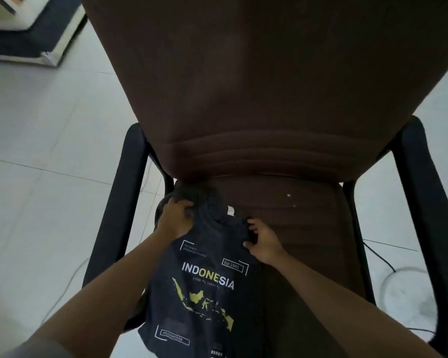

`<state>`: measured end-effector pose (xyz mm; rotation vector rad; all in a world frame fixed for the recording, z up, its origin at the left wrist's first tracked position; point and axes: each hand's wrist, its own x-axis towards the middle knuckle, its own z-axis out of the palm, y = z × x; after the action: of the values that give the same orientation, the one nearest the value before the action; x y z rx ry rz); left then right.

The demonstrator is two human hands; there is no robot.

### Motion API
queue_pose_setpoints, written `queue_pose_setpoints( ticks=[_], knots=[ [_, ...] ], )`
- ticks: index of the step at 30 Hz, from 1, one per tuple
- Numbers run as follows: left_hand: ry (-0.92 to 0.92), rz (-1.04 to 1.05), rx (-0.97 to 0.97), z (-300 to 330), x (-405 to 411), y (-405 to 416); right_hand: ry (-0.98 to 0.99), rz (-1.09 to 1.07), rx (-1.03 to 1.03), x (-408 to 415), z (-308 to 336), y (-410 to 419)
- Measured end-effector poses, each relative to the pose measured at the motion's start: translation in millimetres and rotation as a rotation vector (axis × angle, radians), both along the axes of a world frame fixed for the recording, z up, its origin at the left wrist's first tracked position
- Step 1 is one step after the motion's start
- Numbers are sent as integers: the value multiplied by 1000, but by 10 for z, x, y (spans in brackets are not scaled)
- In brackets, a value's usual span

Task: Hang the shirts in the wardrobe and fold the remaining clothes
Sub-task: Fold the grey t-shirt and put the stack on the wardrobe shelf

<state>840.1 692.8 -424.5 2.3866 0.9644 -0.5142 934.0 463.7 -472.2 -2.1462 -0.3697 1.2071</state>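
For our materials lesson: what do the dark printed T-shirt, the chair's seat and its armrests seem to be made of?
T-shirt: soft knit, probably cotton; it creases and drapes, with a flat matte print.
Seat: brown woven upholstery, matte, with stitched seams.
Armrests: black, smooth, slightly glossy; likely plastic or coated metal.

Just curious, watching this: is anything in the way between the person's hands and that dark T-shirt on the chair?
No. Both hands are already on the T-shirt: the left hand grips one shoulder, the right hand pinches the other. It lies on the chair seat. No wardrobe shows in this view.
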Motion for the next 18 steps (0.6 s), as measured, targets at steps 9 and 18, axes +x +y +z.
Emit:
queue_pose_setpoints(
  ticks=[9,18],
  knots=[
    [-17,6,64,-383,86,83,-91,-157,59,-154,-345,63],
    [94,-225,182,-415,221,225,-70,-150,209,-197,-167,-57]
  ],
)
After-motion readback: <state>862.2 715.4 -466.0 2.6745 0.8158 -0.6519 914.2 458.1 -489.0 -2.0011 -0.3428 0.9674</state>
